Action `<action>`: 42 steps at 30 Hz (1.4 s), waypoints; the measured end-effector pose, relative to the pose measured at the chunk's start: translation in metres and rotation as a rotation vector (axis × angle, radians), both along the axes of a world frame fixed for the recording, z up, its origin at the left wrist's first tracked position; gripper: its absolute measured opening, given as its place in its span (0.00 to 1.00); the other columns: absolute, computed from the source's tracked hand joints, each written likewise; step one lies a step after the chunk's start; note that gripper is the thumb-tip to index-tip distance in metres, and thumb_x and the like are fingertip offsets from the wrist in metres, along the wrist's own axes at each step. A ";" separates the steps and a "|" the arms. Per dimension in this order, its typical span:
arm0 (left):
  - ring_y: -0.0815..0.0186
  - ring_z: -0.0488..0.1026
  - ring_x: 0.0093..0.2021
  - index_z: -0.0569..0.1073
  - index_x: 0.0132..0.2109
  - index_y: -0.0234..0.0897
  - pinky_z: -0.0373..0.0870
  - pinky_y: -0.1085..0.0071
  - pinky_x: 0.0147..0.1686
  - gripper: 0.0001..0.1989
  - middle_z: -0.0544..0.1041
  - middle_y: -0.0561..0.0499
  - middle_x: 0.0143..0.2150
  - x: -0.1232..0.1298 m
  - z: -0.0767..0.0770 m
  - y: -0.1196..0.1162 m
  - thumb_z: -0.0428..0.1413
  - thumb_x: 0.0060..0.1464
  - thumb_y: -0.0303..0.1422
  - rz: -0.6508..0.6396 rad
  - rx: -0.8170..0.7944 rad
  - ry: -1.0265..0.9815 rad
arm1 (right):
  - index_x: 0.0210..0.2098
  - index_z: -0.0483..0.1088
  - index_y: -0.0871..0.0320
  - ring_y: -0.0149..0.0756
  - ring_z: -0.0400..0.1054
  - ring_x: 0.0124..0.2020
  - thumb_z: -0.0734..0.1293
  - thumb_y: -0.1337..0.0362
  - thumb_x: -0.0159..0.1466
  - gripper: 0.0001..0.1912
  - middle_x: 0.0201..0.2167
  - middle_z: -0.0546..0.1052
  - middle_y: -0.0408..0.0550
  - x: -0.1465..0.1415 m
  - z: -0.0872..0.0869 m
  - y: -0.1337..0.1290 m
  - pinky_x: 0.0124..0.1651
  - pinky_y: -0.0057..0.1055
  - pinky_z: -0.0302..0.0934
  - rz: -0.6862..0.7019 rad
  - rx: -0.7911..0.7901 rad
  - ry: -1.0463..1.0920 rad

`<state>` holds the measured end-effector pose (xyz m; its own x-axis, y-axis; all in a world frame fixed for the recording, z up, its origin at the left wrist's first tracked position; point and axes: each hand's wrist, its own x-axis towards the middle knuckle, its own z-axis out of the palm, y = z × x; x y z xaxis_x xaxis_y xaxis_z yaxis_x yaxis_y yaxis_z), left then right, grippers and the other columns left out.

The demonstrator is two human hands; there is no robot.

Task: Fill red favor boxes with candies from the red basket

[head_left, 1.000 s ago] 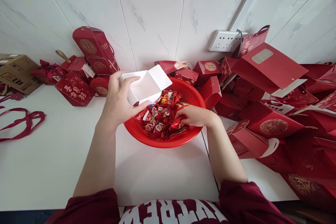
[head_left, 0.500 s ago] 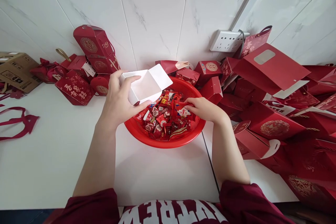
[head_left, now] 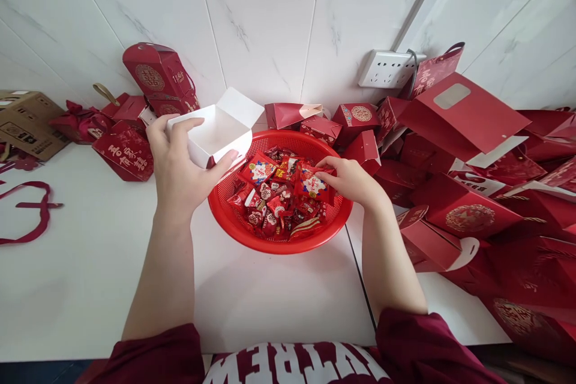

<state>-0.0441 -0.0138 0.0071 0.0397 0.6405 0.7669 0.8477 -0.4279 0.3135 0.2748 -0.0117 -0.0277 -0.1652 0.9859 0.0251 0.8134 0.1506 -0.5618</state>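
Observation:
My left hand [head_left: 180,162] grips a small candy box [head_left: 218,132] by its side, thumb at the near edge. The box is tilted, its lid flap up, and its white inside shows nothing in it. Below and to its right stands a red plastic basket [head_left: 275,248], partly filled with wrapped sweets [head_left: 274,204]. Over the basket's right side, my right hand [head_left: 355,183] has its thumb and fingers closed on a red candy packet [head_left: 314,185] with a white and blue print. A similar packet [head_left: 258,169] lies at the basket's back left.
Many red gift boxes [head_left: 472,216] are heaped on the right. More boxes [head_left: 123,153] stand at the left by the tiled wall, near a brown carton [head_left: 31,123]. A red ribbon [head_left: 42,219] lies on the white table [head_left: 90,288]. A power strip [head_left: 389,69] is on the wall.
My left hand has moved left with the box, away from over the basket, uncovering the packet at its back left. The packet under my right fingers now shows its printed face more fully.

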 end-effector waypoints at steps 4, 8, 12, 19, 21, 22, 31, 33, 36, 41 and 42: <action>0.52 0.61 0.67 0.69 0.57 0.51 0.63 0.50 0.66 0.28 0.62 0.46 0.61 0.000 0.000 -0.001 0.66 0.49 0.41 0.041 -0.020 -0.040 | 0.43 0.76 0.53 0.40 0.73 0.41 0.64 0.58 0.67 0.10 0.41 0.81 0.47 -0.005 -0.003 0.001 0.41 0.32 0.61 0.113 -0.033 -0.097; 0.53 0.63 0.65 0.69 0.57 0.50 0.63 0.51 0.67 0.28 0.62 0.46 0.60 0.001 -0.001 -0.001 0.66 0.50 0.41 0.036 -0.029 -0.038 | 0.43 0.75 0.53 0.38 0.73 0.43 0.61 0.59 0.71 0.12 0.43 0.81 0.46 -0.010 -0.004 0.002 0.43 0.29 0.61 0.213 -0.029 -0.040; 0.49 0.63 0.65 0.69 0.57 0.44 0.64 0.45 0.64 0.29 0.62 0.46 0.60 0.002 -0.001 0.000 0.63 0.49 0.45 -0.004 -0.033 -0.027 | 0.42 0.74 0.54 0.38 0.73 0.43 0.56 0.60 0.73 0.15 0.44 0.81 0.48 -0.011 -0.005 0.004 0.44 0.30 0.61 0.197 -0.033 -0.068; 0.50 0.63 0.65 0.69 0.57 0.43 0.65 0.45 0.61 0.29 0.61 0.45 0.60 0.006 0.001 -0.002 0.62 0.50 0.47 0.001 -0.081 -0.032 | 0.43 0.75 0.56 0.41 0.73 0.45 0.59 0.58 0.71 0.14 0.43 0.81 0.50 -0.012 -0.006 0.004 0.46 0.32 0.62 0.137 -0.034 -0.031; 0.51 0.63 0.65 0.68 0.57 0.44 0.65 0.47 0.62 0.29 0.60 0.46 0.60 0.005 0.000 -0.002 0.62 0.49 0.47 0.005 -0.087 -0.029 | 0.49 0.73 0.54 0.39 0.74 0.45 0.58 0.56 0.72 0.16 0.44 0.81 0.48 -0.013 -0.003 0.002 0.46 0.32 0.64 0.154 -0.004 0.143; 0.52 0.63 0.65 0.68 0.57 0.43 0.65 0.48 0.63 0.30 0.60 0.46 0.60 0.005 0.000 -0.002 0.62 0.49 0.47 0.005 -0.089 -0.028 | 0.52 0.71 0.54 0.38 0.74 0.45 0.57 0.55 0.72 0.17 0.46 0.80 0.47 -0.014 -0.002 0.002 0.47 0.32 0.64 0.148 0.023 0.228; 0.48 0.63 0.64 0.68 0.56 0.48 0.65 0.47 0.63 0.30 0.62 0.44 0.61 0.007 -0.002 -0.001 0.68 0.46 0.41 -0.022 -0.060 -0.010 | 0.41 0.75 0.57 0.40 0.74 0.43 0.60 0.66 0.70 0.12 0.45 0.80 0.52 -0.020 -0.020 0.010 0.45 0.31 0.62 0.340 -0.183 -0.270; 0.49 0.63 0.65 0.68 0.56 0.47 0.64 0.48 0.64 0.30 0.61 0.44 0.61 0.008 -0.001 -0.002 0.67 0.47 0.42 -0.020 -0.051 -0.008 | 0.38 0.75 0.58 0.42 0.74 0.41 0.60 0.69 0.68 0.12 0.43 0.80 0.54 -0.022 -0.024 0.012 0.42 0.32 0.61 0.331 -0.202 -0.316; 0.49 0.62 0.65 0.68 0.56 0.47 0.63 0.49 0.65 0.28 0.61 0.46 0.61 0.008 0.001 -0.003 0.66 0.48 0.42 -0.024 -0.061 -0.004 | 0.38 0.75 0.58 0.43 0.74 0.41 0.58 0.70 0.68 0.13 0.41 0.80 0.55 -0.019 -0.022 0.011 0.40 0.32 0.60 0.296 -0.214 -0.369; 0.48 0.62 0.64 0.67 0.56 0.47 0.62 0.48 0.65 0.32 0.61 0.44 0.60 0.007 0.000 -0.001 0.69 0.44 0.38 -0.033 -0.064 -0.008 | 0.39 0.76 0.59 0.46 0.75 0.40 0.54 0.64 0.71 0.18 0.40 0.80 0.58 -0.014 -0.018 0.008 0.38 0.35 0.61 0.242 -0.233 -0.428; 0.47 0.62 0.64 0.67 0.56 0.47 0.62 0.48 0.65 0.33 0.61 0.44 0.60 0.007 0.000 0.000 0.69 0.43 0.38 -0.034 -0.067 -0.003 | 0.39 0.76 0.59 0.47 0.75 0.41 0.54 0.65 0.71 0.18 0.40 0.80 0.59 -0.016 -0.020 0.009 0.39 0.35 0.61 0.238 -0.242 -0.442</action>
